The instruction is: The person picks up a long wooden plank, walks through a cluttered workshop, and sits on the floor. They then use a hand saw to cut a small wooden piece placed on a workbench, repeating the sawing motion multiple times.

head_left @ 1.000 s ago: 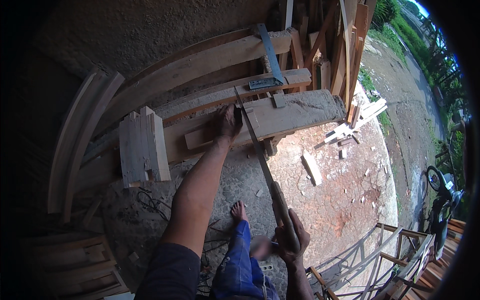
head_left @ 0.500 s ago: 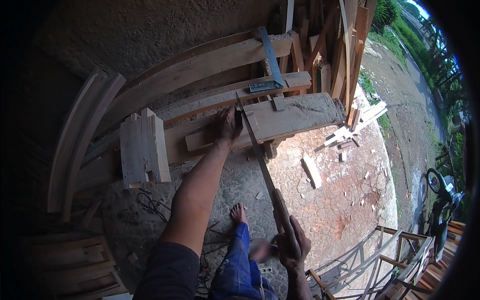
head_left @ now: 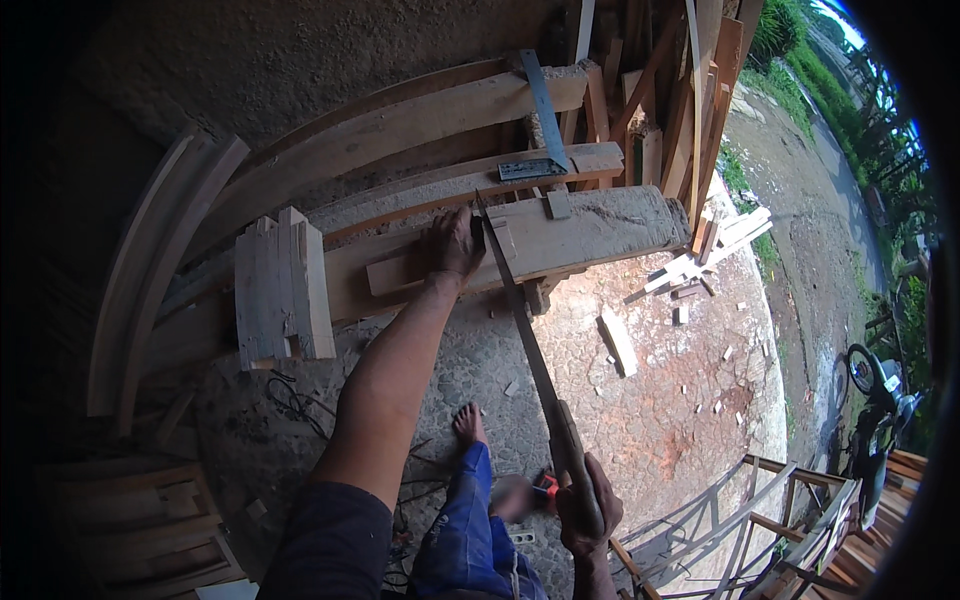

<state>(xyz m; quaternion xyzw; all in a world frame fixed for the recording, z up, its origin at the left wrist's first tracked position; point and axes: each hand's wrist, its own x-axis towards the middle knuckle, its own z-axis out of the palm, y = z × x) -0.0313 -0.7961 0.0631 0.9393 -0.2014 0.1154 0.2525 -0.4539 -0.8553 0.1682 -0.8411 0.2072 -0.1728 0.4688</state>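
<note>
My left hand (head_left: 457,245) is closed over a short wooden piece (head_left: 395,275) lying on a thick wooden beam (head_left: 620,222), and it presses the piece down. In my right hand (head_left: 587,505) is the wooden handle of a handsaw. The long blade of the handsaw (head_left: 518,300) runs up and away to the end of the piece, just right of my left fingers. Whether its teeth have cut into the wood I cannot make out. A small wooden block (head_left: 558,204) sits on the beam to the right of the blade.
Behind the beam, a try square (head_left: 543,115) rests across other boards. Stacked wood pieces (head_left: 280,290) stand at the left of the beam. Offcuts (head_left: 618,340) lie on the floor to the right. A wooden frame (head_left: 790,520) is at lower right, and a motorbike (head_left: 880,430) stands outside.
The handsaw has shifted only slightly, with its tip still beside my left fingers. My left hand keeps its place on the wooden piece. A red thing now shows near my feet.
</note>
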